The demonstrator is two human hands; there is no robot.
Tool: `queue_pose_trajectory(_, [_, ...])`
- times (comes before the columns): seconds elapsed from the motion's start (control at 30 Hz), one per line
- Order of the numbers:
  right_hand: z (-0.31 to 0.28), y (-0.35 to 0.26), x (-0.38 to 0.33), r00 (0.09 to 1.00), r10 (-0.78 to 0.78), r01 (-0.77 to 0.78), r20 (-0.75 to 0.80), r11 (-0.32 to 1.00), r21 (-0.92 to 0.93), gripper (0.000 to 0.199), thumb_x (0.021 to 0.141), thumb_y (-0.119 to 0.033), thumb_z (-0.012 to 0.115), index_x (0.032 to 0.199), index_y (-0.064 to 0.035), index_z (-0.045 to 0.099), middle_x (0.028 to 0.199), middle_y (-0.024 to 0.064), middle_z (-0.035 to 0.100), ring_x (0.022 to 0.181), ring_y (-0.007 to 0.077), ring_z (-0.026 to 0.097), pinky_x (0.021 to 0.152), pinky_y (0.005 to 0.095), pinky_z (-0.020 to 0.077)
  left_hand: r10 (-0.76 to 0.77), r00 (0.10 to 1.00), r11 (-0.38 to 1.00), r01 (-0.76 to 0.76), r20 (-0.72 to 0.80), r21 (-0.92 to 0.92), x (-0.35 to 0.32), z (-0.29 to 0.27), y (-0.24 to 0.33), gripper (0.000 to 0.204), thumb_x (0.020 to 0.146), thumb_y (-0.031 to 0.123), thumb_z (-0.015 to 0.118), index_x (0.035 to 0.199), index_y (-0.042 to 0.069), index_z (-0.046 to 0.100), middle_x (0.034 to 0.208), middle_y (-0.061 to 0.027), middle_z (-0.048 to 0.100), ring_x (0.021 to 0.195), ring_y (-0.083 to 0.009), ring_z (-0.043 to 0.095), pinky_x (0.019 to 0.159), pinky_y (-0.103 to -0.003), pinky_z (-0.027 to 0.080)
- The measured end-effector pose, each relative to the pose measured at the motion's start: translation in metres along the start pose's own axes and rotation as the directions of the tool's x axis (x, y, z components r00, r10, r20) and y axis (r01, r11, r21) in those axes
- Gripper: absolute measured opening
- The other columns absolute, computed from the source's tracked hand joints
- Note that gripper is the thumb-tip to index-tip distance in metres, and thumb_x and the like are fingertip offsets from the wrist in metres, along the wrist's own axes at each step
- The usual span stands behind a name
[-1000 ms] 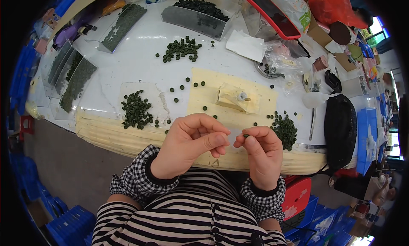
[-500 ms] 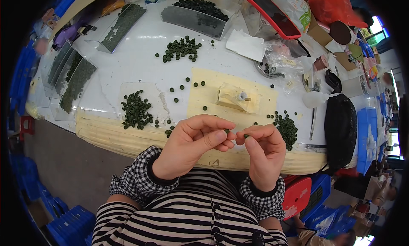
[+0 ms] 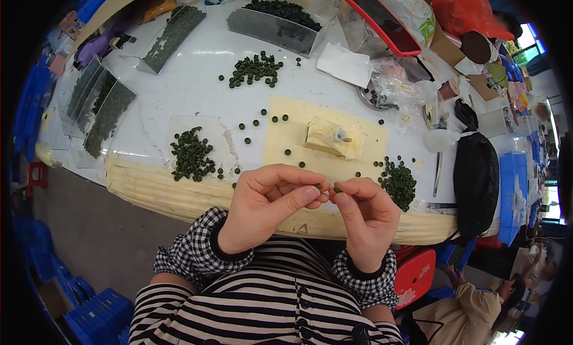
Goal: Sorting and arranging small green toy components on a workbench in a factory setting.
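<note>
Just over the table's near edge, my left hand [image 3: 265,199] pinches a small dark green round piece [image 3: 318,187] between thumb and forefinger. My right hand [image 3: 369,216] pinches another small green piece [image 3: 337,190], its fingertips nearly touching the left ones. Beyond them stands a block wrapped in yellowish tape [image 3: 327,137] with a short peg on top, set on a yellow sheet [image 3: 280,143]. Heaps of similar green pieces lie left [image 3: 192,154], right [image 3: 399,184] and farther off [image 3: 255,69]; several single ones are scattered between.
Clear bins of green pieces [image 3: 280,25] stand at the back and left. A red-cased phone [image 3: 382,22] leans at the back right. Tweezers [image 3: 439,175], a white squeeze bottle [image 3: 440,140] and a black bag [image 3: 477,184] lie right. Another person [image 3: 471,309] is at lower right.
My hands have drawn slightly closer together, the right one shifting a little left. The person at lower right has come further into view.
</note>
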State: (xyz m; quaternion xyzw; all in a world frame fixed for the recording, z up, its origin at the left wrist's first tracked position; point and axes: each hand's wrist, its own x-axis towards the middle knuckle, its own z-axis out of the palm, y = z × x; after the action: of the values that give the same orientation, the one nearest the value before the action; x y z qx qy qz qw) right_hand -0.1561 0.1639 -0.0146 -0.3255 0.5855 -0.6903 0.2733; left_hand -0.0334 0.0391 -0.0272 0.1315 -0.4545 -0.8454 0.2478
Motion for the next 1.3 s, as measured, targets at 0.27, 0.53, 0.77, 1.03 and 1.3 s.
queue_pose_trajectory(0.27, [0.002, 0.002, 0.001, 0.999, 0.032, -0.031, -0.008, 0.999, 0.028, 0.013, 0.084, 0.007, 0.067, 0.097, 0.0046, 0.067, 0.094, 0.0095, 0.066, 0.088, 0.0146, 0.062, 0.080, 0.0254, 0.0486, 0.185, 0.980, 0.960, -0.195, 0.073, 0.198, 0.000, 0.002, -0.001, 0.023, 0.088, -0.009, 0.063, 0.110, -0.003, 0.067, 0.101, -0.0123, 0.067, 0.095, -0.0164, 0.066, 0.083, -0.025, 0.054])
queue_pose_trajectory(0.53, [0.004, 0.002, 0.002, 0.991, -0.136, 0.132, -0.015, 0.978, -0.161, 0.011, 0.080, 0.006, 0.071, 0.090, 0.0035, 0.067, 0.088, 0.0080, 0.066, 0.081, 0.0150, 0.060, 0.073, 0.0255, 0.0470, 0.328, 0.941, 0.806, -0.321, 0.076, 0.496, -0.002, 0.004, -0.002, 0.025, 0.082, -0.009, 0.068, 0.105, 0.000, 0.072, 0.098, -0.0121, 0.070, 0.088, -0.0164, 0.068, 0.076, -0.024, 0.054])
queue_pose_trajectory(0.77, [0.006, 0.000, 0.001, 0.985, -0.169, 0.157, -0.032, 0.959, -0.235, 0.012, 0.080, 0.006, 0.071, 0.091, 0.0033, 0.068, 0.086, 0.0094, 0.066, 0.079, 0.0168, 0.061, 0.071, 0.0259, 0.0475, 0.380, 0.919, 0.699, -0.362, 0.109, 0.617, -0.002, 0.007, 0.003, 0.026, 0.081, -0.008, 0.069, 0.105, 0.002, 0.072, 0.097, -0.0120, 0.070, 0.086, -0.0175, 0.069, 0.074, -0.024, 0.055])
queue_pose_trajectory(1.03, [0.009, -0.003, 0.003, 0.943, -0.331, 0.286, -0.015, 0.836, -0.469, 0.012, 0.077, 0.006, 0.072, 0.088, 0.0017, 0.068, 0.081, 0.0112, 0.066, 0.072, 0.0203, 0.064, 0.065, 0.0270, 0.0495, 0.415, 0.896, 0.600, -0.402, 0.160, 0.692, -0.002, 0.008, 0.004, 0.027, 0.079, -0.010, 0.070, 0.104, 0.001, 0.072, 0.101, -0.0132, 0.070, 0.087, -0.0182, 0.069, 0.072, -0.024, 0.056])
queue_pose_trajectory(1.3, [0.012, -0.002, 0.002, 0.913, -0.407, 0.341, 0.009, 0.752, -0.565, 0.015, 0.075, 0.007, 0.073, 0.088, 0.0012, 0.068, 0.081, 0.0120, 0.065, 0.072, 0.0232, 0.064, 0.064, 0.0281, 0.0498, 0.450, 0.854, 0.465, -0.473, 0.260, 0.748, -0.002, 0.007, 0.007, 0.029, 0.078, -0.012, 0.070, 0.105, 0.001, 0.072, 0.100, -0.0140, 0.070, 0.089, -0.0195, 0.069, 0.074, -0.026, 0.056])
